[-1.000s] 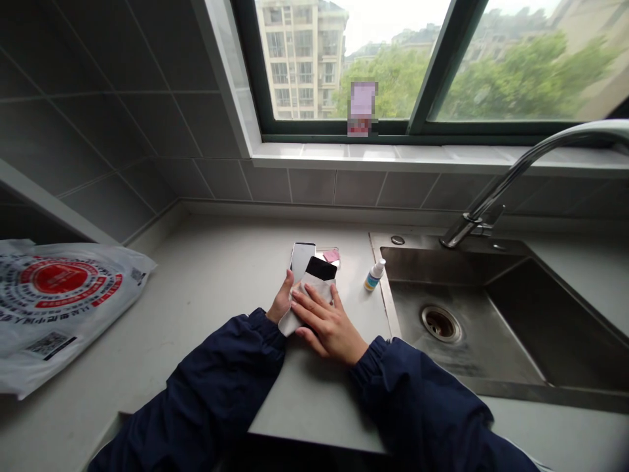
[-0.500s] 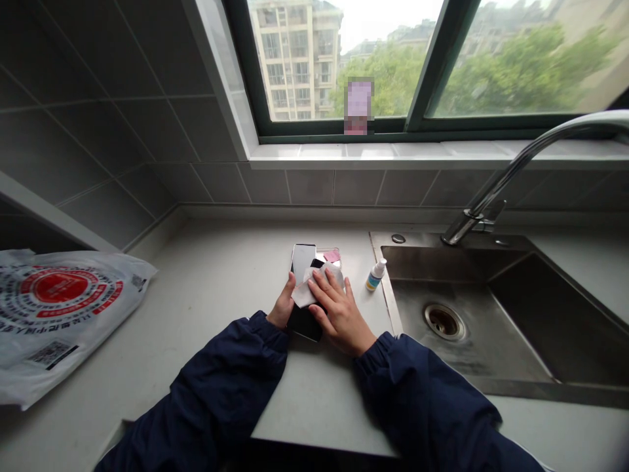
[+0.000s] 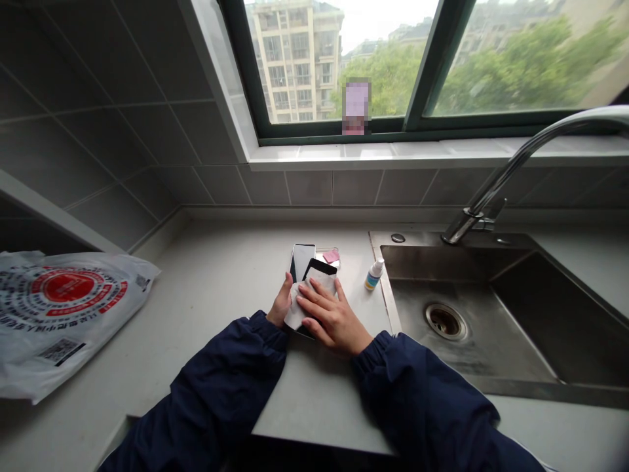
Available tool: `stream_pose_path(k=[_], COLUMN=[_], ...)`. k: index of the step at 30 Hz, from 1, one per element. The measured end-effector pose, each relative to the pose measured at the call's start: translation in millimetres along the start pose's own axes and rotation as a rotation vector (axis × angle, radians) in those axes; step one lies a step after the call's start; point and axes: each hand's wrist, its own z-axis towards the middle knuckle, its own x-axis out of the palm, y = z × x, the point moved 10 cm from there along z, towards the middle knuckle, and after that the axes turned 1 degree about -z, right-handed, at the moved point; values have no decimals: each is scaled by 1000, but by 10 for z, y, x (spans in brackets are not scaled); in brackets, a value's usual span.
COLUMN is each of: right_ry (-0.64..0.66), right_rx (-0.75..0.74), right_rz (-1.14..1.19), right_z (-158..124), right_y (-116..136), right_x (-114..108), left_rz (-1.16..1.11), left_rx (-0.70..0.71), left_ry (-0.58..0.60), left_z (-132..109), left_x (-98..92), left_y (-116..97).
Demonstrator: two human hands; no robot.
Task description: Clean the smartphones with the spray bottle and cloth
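Pale stone counter is carrying everything beside the steel sink, under the tiled wall: my right hand is pressing spread on a white cloth over a black phone, while my left hand is pinching the phone's side.

A dark navy jacket with a matte, lightweight look covers both arms above the worktop; the left sleeve and right sleeve are loose and puffy, creased into soft folds. Each sleeve ends in a gathered elastic cuff at the wrist, and beyond the cuffs the left hand and right hand are bare.
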Motion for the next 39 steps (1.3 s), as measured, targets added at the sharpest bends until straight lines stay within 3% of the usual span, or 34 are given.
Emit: stream_pose_path(k=[9,12,18,20,24,30,34,39], right_ry=[-133,-124,-86,-87,-139,-194,-213,-198], right_rx=[242,210,-24,-5,168,267,250,66], right_rz=[-113,-103,-2,1,-39,-41,-31,16], right_z=[-3,-12,-13,-8,-18,-58,-63,-29], right_y=[-338,-283,-20,-51,-272,-404,-371,-103], right_x=[-197,-164,-101,-104,-154,-186,-207,-244], left_rz=[35,31,49,35,1,39,44,19], left_rx=[-36,-22,-6,-24,-13,-135,-98,20], left_ry=[180,130,18,20,31,103,91,-32], left_z=[3,7,15,19,15,-53,-18,14], left_x=[69,44,16,24,41,131,102,18], left_y=[111,83,5,25,29,109,52,-98])
